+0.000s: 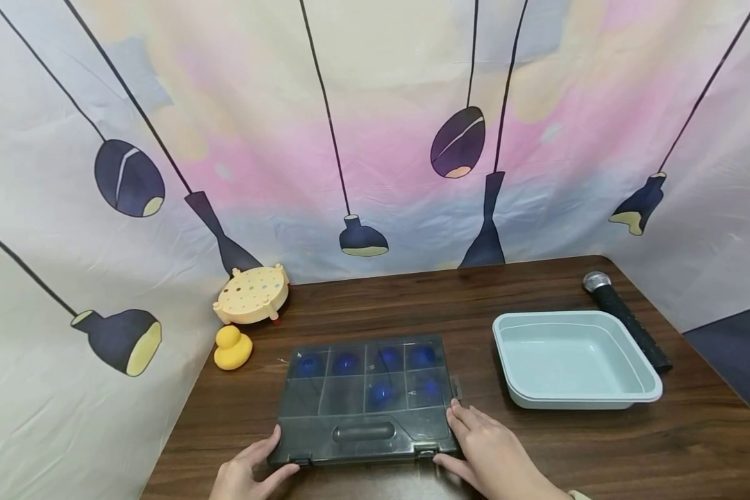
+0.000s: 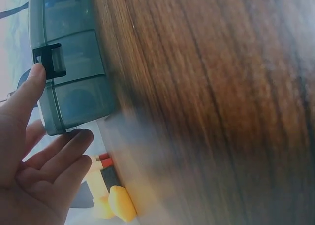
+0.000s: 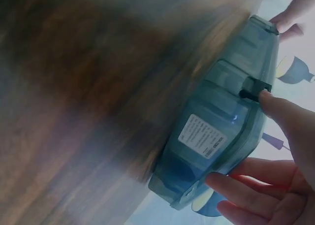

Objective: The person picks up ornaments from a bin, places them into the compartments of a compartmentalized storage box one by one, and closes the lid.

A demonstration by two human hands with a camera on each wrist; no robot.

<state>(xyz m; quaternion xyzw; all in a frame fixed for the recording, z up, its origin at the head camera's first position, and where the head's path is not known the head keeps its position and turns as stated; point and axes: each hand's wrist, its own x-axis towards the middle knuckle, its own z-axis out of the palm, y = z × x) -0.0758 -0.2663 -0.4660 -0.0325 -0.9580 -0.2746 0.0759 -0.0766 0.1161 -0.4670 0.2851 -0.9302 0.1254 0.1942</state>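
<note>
A dark translucent compartment box (image 1: 364, 399) with a lid lies on the table near its front edge. Blue round things show through the lid in several of its compartments. My left hand (image 1: 246, 469) holds the front left corner, thumb at the left latch (image 2: 50, 61) and fingers along the side. At the front right corner my right hand (image 1: 490, 448) grips the box, its thumb on the right latch (image 3: 255, 89) and the fingers against the right side. A white printed label (image 3: 202, 136) is on the front wall, seen in the right wrist view.
To the right stands a pale blue plastic basin (image 1: 575, 357), with a black microphone (image 1: 628, 323) lying behind and beside it. A yellow rubber duck (image 1: 232, 348) and a cream round dotted toy (image 1: 253, 294) sit at the back left. A patterned cloth (image 1: 400, 83) hangs behind the table (image 1: 375, 302).
</note>
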